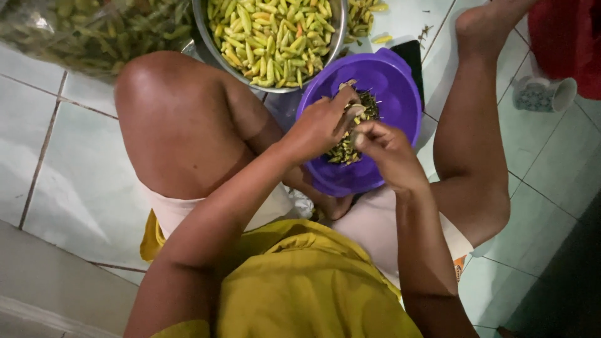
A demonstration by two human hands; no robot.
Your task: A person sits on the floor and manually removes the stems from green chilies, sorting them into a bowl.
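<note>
Seated on the tiled floor [81, 181], knees apart, with the purple bowl [394, 87] between the legs to catch stems. Left hand [322, 122] and right hand [388, 150] meeting over the stem pile [350, 147], each grip pinched on one small chili [355, 114] between them, apparently plucking its stalk. Steel bowl [273, 37] of pale green chilies just beyond, at the purple bowl's far rim, within reach.

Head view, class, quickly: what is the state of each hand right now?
Left hand: closed, pinching a small pale chili over the purple bowl.
Right hand: fingers curled at the same chili; its grip cannot be told.
</note>
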